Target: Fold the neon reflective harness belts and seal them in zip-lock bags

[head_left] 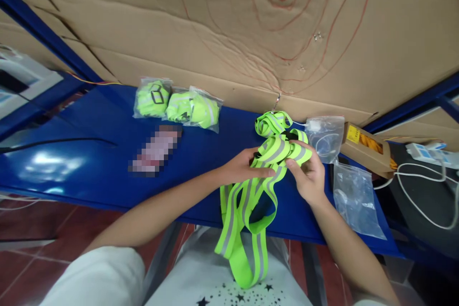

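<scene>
Both hands hold a bright yellow-green reflective strap [251, 196] with a grey stripe, over the front of a blue table. My left hand [245, 167] grips it from the left, thumb laid across the bands. On the other side, my right hand [310, 174] pinches gathered folds between thumb and fingers. Long loops hang below the hands, past the table edge towards the lap. Just beyond the hands lies a bundled reflective strap [268, 124] of the same kind. Black parts show among the folds, partly hidden.
Clear bags with folded straps [152, 98] lie at the back left, near a blurred-out flat item [156, 150]. To the right are clear plastic bags [353, 196], a cardboard box [369, 148] and white cables [412, 201]. A cardboard panel [143, 19] rises behind the blue table [89, 153].
</scene>
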Demonstrator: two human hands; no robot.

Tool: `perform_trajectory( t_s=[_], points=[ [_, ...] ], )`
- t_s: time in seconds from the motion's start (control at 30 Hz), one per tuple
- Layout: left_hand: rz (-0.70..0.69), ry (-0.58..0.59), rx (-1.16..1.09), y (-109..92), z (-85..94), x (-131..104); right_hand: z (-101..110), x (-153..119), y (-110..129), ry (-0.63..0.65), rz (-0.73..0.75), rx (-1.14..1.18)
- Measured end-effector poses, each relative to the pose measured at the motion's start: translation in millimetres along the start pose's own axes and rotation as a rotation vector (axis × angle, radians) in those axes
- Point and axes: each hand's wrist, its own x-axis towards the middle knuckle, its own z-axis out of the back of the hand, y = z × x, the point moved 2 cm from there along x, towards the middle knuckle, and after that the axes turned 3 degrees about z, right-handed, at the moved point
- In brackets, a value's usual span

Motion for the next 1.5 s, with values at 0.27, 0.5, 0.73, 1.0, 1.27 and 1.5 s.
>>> perform_trajectory(
  t_s=[0.27,0.5,0.73,1.0,1.27,1.5],
  points=[
    [0.149,-0.071,-0.115,18.2,-9.1,-0.5,-7.6,-2.1,-9.6,-0.043,-0.109,-0.014],
    [0.427,0.245,-0.504,25.2,-22.7,-9.1,-5.4,-6.8,-11.2,0.023,0.001,-0.171],
    [0.331,0.311,-0.564,10.5,-16.1,-14.9,5.8,3.7,-4.3,0.203,0.563,-0.429],
    [0.396,0.06,-0.591,18.3,-1.0,-3.6,-0.2,5.1,-9.0,0.533,0.447,-0.391],
    [0.366,0.096,-0.595,14.4,2.6,-4.2,7.5,10.2,-11.8,0.245,0.028,-0.07],
    [0.352,0.239,-0.537,13.9,-5.5,-11.2,-15.6,-3.7,-18.2,0.463,-0.528,0.439]
  ],
)
